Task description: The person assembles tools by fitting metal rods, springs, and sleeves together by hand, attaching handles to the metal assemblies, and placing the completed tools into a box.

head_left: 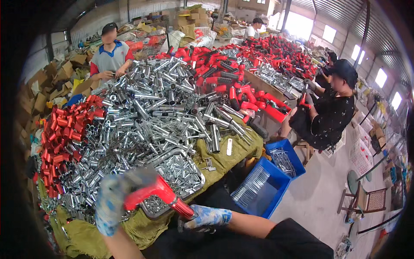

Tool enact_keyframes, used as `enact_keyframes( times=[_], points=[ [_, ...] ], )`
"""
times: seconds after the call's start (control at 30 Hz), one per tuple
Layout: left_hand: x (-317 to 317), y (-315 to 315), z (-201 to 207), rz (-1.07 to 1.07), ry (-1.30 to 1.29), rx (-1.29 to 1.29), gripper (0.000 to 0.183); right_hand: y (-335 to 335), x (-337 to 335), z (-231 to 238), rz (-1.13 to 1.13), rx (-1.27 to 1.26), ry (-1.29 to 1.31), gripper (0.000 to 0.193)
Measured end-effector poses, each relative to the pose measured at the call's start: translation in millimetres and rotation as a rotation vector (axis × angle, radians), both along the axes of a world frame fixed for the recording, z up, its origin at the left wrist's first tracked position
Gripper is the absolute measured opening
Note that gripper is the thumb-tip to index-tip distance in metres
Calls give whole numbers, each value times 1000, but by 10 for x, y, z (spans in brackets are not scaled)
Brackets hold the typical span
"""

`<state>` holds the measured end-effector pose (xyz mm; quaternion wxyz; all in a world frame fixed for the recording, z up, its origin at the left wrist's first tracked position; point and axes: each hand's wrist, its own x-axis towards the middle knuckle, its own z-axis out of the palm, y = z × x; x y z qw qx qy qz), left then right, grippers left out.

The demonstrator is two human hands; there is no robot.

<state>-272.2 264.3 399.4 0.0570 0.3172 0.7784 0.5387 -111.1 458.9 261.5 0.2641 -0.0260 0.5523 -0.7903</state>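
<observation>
A red pistol-shaped plastic tool body [161,192] with a dark ribbed band is held in front of me, above the edge of the heap. My right hand [209,216], in a blue-and-white glove, is closed round the lower end of its handle. Some shiny metal shows below those fingers, too hidden to name. My left hand [114,198], gloved alike, is at the body's left end; its grey fingers are smeared by motion, so their grip is unclear. Just behind lies a metal tray [200,175] of small silver pins.
Silver tubes [142,108] and red cylinders [64,138] are heaped on green sacking [241,149]. Red tool bodies [215,77] pile up beyond. Blue bins [276,200] with metal rods stand at right. Co-workers sit at right [334,103] and stand far left [111,58]. A chair [371,200] is at far right.
</observation>
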Motion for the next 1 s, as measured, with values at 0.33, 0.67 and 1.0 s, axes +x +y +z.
enact_keyframes(
  times=[0.33,0.67,1.0],
  points=[
    [-47,795,-414,385,500,117,91,-145,-301,-32,-936,733,492,19],
    [-84,938,-637,-332,-606,893,84,-253,-251,97,-289,210,-27,22],
    [68,884,-605,-164,-600,555,48,-329,-362,161,-579,521,233,16]
  ],
)
